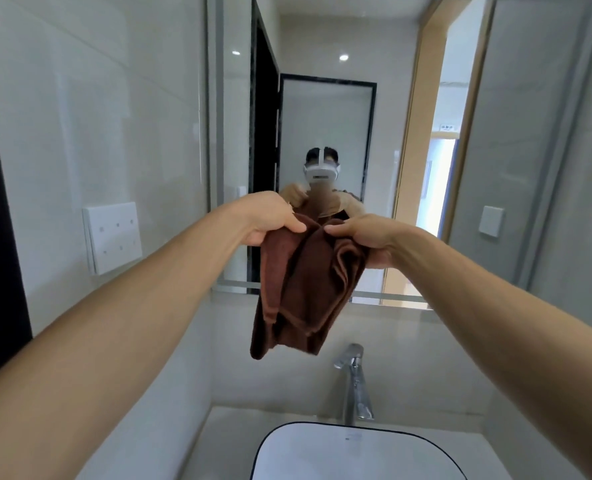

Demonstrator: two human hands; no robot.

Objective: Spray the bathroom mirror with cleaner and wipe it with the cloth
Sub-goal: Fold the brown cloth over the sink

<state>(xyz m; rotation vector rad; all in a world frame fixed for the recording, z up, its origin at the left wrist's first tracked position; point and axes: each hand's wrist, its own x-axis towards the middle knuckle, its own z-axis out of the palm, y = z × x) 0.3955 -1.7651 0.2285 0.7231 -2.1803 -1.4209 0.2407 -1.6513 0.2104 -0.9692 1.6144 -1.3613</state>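
A dark brown cloth (301, 289) hangs bunched in front of the lower part of the bathroom mirror (495, 150). My left hand (266, 220) grips its upper left edge and my right hand (363, 237) grips its upper right edge, both arms stretched forward. The cloth's lower end dangles above the faucet. The mirror shows the reflection of a person holding the cloth. No spray bottle is in view.
A chrome faucet (355, 386) stands behind a white basin with a dark rim (270, 441) at the bottom. A white switch panel (112, 237) sits on the tiled wall at the left. The mirror reflects a doorway at the right.
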